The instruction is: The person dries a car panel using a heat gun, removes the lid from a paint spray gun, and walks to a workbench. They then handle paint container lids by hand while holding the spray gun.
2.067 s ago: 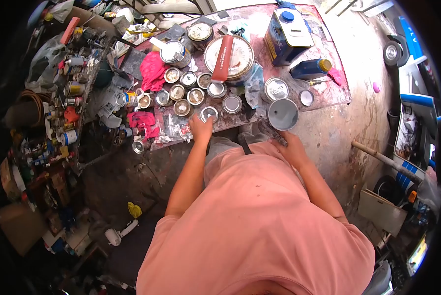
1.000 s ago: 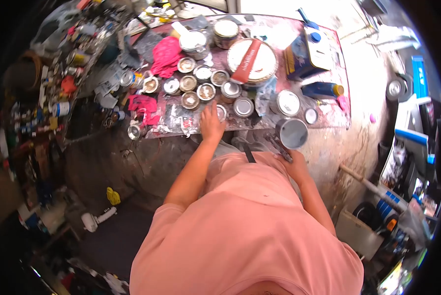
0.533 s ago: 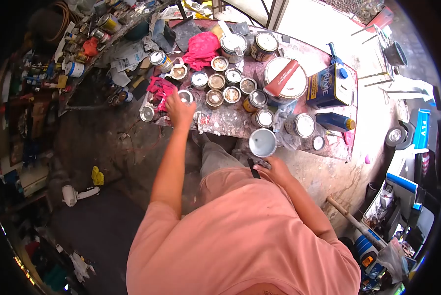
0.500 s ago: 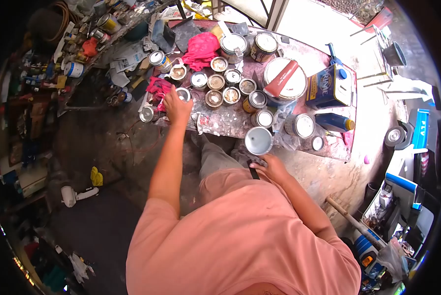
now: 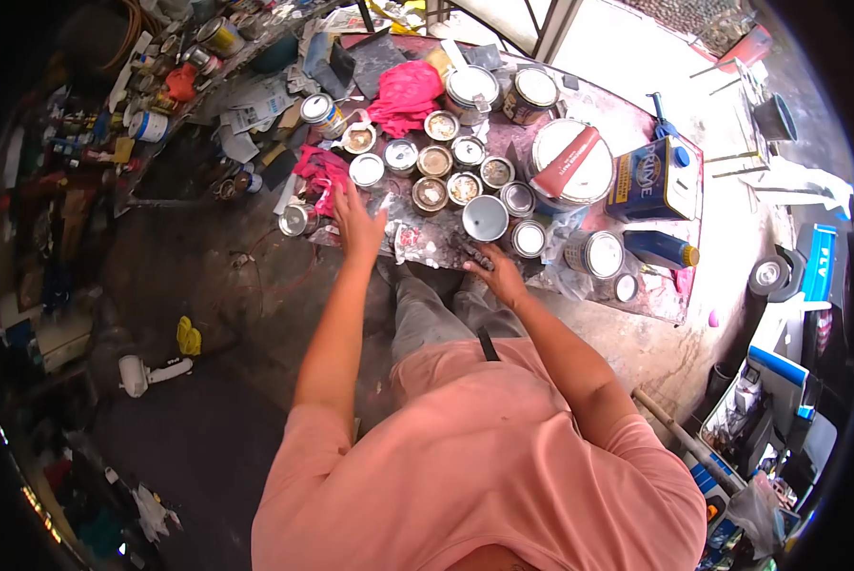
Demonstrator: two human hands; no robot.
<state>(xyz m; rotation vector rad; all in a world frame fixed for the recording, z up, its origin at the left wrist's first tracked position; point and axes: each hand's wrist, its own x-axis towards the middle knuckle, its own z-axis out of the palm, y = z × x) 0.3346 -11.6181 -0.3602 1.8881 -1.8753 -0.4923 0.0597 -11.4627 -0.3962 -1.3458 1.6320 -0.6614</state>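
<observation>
My left hand [image 5: 358, 226] is over the near left part of the paint-spotted table [image 5: 417, 240], fingers spread and holding nothing. Just beyond its fingertips stands a small tin with a pale lid [image 5: 367, 169]. A crumpled pink cloth [image 5: 322, 173] lies beside those fingers, and a tin on its side [image 5: 294, 220] is to their left. At the table's front edge, my right hand [image 5: 499, 274] is closed around the dark, textured lower part of what looks like a spray gun with a round grey cup [image 5: 485, 219]. The cup's open top faces me; the grip is mostly hidden.
Several small tins [image 5: 433, 161] crowd the table's middle. A large lidded bucket [image 5: 588, 181] with a red-brown strip, a blue rectangular can [image 5: 655, 181] and a blue bottle [image 5: 660, 249] stand to the right. A cluttered bench [image 5: 208, 114] is at the left.
My left hand has let go of the pale-lidded tin, now slightly farther back, and drawn toward me. My right hand has carried the grey cup forward and left, over the table edge.
</observation>
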